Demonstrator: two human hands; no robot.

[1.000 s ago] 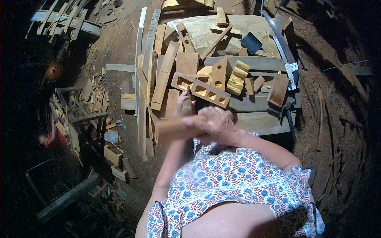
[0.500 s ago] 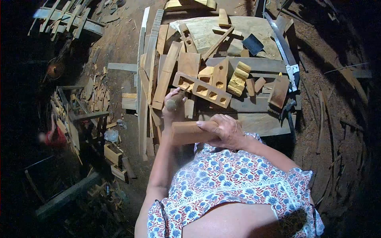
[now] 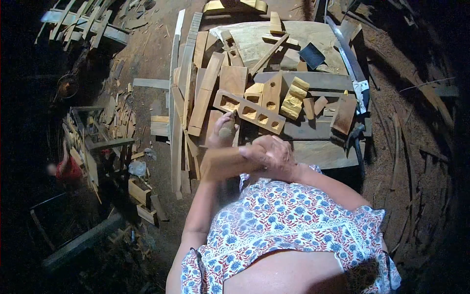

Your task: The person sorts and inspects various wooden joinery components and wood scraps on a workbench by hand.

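Observation:
A wooden block (image 3: 218,164), blurred by motion, is gripped at its right end by my right hand (image 3: 274,156), fingers wrapped round it. It sits close below my left hand (image 3: 215,136), which is closed round a chisel with a round wooden handle (image 3: 226,132). The chisel's tip meets the near side of a carved wooden piece (image 3: 249,112), between two of its hollows. Several square pockets are cut into this piece, and it lies slanted over other boards. Just behind it stand a wood block with round hollows (image 3: 271,95) and a notched yellow piece (image 3: 295,98).
On the right lie a handsaw (image 3: 348,59), a hammer (image 3: 356,139) and a dark flat piece (image 3: 312,55). Long planks (image 3: 185,73) run along the left. Wood scraps (image 3: 117,115) cover the ground, and a person in red (image 3: 68,167) is at far left.
My left hand and the chisel have moved right, from the first hollow toward the wood beside the second. The block in my right hand has swung left and tilted.

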